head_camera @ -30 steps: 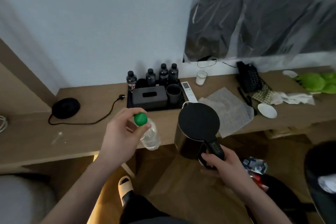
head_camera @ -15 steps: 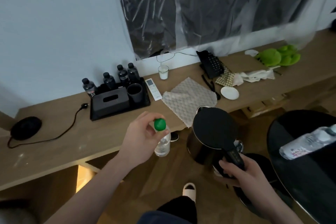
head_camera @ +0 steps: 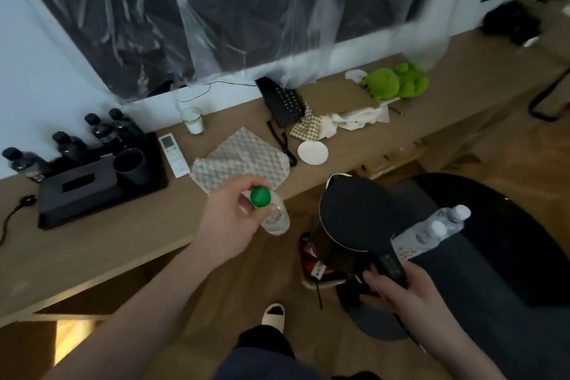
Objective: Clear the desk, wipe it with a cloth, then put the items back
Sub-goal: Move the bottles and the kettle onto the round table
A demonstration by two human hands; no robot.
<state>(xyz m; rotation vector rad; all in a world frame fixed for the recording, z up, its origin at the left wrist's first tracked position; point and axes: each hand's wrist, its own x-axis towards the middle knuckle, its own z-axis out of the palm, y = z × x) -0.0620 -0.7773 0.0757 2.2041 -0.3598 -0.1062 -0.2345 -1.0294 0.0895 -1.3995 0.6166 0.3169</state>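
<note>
Head view: both hands are loaded and clear of the worktop (head_camera: 101, 244). The left hand (head_camera: 229, 220) has its grip narrowed on the neck of a clear water bottle (head_camera: 275, 219), fingers pinched just under the green cap (head_camera: 260, 196); the bottle hangs upright, long axis vertical, past the worktop's front edge. The right hand (head_camera: 407, 293) is wrapped round the handle of a black electric kettle (head_camera: 354, 219), lid up, held beside a round black side table (head_camera: 505, 244). That table lies to the right of both hands, nearer the right one, so the kettle looks likely to be set down first. Two capped bottles (head_camera: 438, 230) already lie on their sides there. Left on the worktop, a black tray (head_camera: 154, 185) holds a tissue box (head_camera: 80, 191) and a dark cup (head_camera: 132, 165), with dark bottles (head_camera: 101, 131) at its back; beside it a remote (head_camera: 173, 156) and the grey cloth (head_camera: 243, 160).
</note>
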